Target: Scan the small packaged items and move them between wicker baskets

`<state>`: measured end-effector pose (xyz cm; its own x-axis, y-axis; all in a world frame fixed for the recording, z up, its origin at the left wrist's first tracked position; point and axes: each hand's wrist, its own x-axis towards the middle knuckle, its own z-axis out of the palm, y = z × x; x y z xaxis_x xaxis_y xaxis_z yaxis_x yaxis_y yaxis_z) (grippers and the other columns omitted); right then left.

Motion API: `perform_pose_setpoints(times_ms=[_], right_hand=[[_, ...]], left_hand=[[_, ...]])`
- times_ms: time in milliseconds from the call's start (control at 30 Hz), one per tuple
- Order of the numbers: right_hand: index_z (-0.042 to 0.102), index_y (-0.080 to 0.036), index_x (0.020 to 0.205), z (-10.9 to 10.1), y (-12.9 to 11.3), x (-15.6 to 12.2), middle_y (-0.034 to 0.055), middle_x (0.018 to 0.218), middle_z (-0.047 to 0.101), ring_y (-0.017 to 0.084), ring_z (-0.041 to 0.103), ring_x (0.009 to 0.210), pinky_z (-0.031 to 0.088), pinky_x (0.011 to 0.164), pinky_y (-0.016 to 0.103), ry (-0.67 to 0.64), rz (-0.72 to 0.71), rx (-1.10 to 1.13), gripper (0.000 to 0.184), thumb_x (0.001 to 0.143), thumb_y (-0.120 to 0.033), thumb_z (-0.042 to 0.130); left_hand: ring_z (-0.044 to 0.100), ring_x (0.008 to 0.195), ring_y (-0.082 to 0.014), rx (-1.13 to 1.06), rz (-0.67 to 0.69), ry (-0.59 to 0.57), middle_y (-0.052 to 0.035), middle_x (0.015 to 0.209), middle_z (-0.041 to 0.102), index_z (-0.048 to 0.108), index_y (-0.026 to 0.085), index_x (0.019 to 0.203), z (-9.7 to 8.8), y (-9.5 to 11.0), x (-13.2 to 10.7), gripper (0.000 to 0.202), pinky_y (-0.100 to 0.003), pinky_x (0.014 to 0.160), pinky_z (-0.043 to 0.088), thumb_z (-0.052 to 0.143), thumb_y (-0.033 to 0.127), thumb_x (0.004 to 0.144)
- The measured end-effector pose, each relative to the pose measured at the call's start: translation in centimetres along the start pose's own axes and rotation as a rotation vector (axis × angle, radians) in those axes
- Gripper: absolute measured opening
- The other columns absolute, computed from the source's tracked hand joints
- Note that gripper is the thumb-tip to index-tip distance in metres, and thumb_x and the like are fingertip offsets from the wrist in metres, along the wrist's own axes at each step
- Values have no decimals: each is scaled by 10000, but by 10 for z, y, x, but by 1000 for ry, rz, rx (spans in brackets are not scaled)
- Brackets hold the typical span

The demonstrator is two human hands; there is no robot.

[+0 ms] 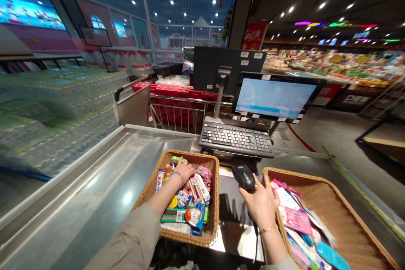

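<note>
My right hand is closed around a black handheld barcode scanner, its cable hanging down below. It is over the gap between two wicker baskets, close to the right one. My left hand reaches into the left wicker basket, fingers apart on top of small packaged goods; the fingertips are partly hidden. Beneath and around it lie a pink package with a white label, a pink wrapped item and a blue packet. The right wicker basket holds a pink card pack and a light-blue item.
A keyboard and a lit monitor stand beyond the baskets. The metal counter has a raised rim on the left. Behind it are a metal cart and red crates. Stacked bottle packs stand left.
</note>
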<state>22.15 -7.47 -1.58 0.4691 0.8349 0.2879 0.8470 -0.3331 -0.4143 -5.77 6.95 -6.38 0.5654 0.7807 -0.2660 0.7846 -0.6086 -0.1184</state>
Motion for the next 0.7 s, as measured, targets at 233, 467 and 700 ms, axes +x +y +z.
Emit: perform_pose_setpoints(times_ms=[233, 467, 700], right_hand=[[709, -208, 1092, 0, -3, -4, 136, 1335, 601, 296, 361, 1392, 230, 1105, 502, 1, -24, 4, 470, 715, -464, 591], [724, -202, 1034, -3, -8, -10, 135, 1335, 606, 292, 358, 1389, 222, 1111, 495, 5, -42, 31, 432, 722, -470, 592], [720, -222, 1066, -7, -4, -14, 121, 1344, 605, 299, 359, 1400, 237, 1105, 525, -1, -60, 52, 434, 723, -461, 605]], left_hand=[[513, 1166, -342, 18, -44, 2, -93, 1150, 679, 695, 276, 1016, -4, -5, -13, 566, -717, 1104, 28, 875, 498, 527], [520, 1185, -303, -31, -51, 52, -41, 1087, 706, 721, 310, 971, -3, -12, -37, 365, -658, 1137, -1, 808, 471, 654], [510, 1231, -315, -13, -59, 130, -80, 1186, 684, 720, 264, 933, -11, -6, -49, 339, -650, 1155, 57, 835, 389, 640]])
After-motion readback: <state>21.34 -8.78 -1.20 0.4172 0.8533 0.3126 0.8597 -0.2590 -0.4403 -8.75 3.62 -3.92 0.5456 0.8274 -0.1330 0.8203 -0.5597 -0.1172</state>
